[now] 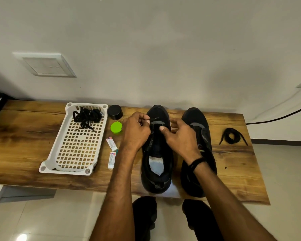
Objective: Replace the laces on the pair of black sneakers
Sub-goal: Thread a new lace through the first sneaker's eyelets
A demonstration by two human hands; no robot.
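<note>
Left sneaker (156,153): mid tabletop (24,136), toe toward the far edge, beneath both hands.
Left hand (135,131): fingers curled, pinching a black lace (155,119) at the front eyelets.
Right hand (182,136): curled opposite; what it holds is unclear.
Right sneaker (200,129): just beside.
Coiled lace (232,136): near the right edge.

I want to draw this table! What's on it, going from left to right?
White basket → green cap → left sneaker → right sneaker → coiled black lace.
</note>
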